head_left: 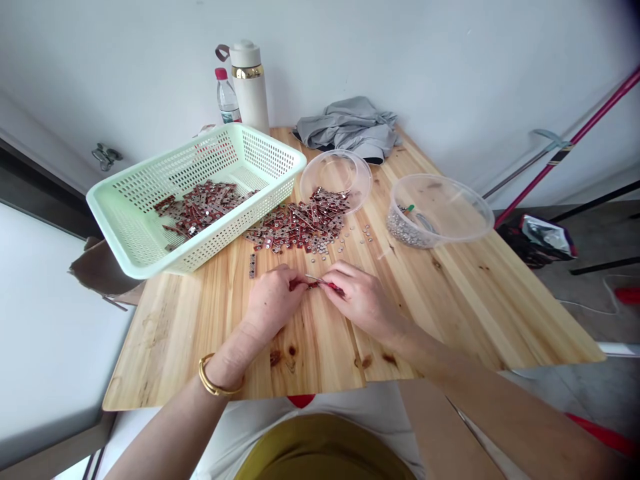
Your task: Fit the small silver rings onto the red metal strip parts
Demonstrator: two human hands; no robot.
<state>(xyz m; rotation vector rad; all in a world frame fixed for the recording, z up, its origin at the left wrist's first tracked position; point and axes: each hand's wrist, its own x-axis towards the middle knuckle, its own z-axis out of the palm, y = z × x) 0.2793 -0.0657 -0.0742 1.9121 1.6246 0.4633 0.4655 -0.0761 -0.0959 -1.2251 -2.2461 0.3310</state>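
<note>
My left hand is closed near the front middle of the table, thumb and fingers pinching a small dark reddish strip, mostly hidden. Close on its right, my right hand is closed around a thin metal-tipped tool with red at the grip; its exact kind is not clear. The tip reaches over to the left fingertips. Just beyond both hands lies a heap of brown-and-red strips with metal dots. Small round metal pieces are scattered at its near right edge. One single strip lies apart, left of the heap.
A pale green basket with more strips stands at left. A clear tub lid or bowl lies behind the heap. At right, a clear tub holds small metal pieces. A flask, a bottle and grey cloth are at the back.
</note>
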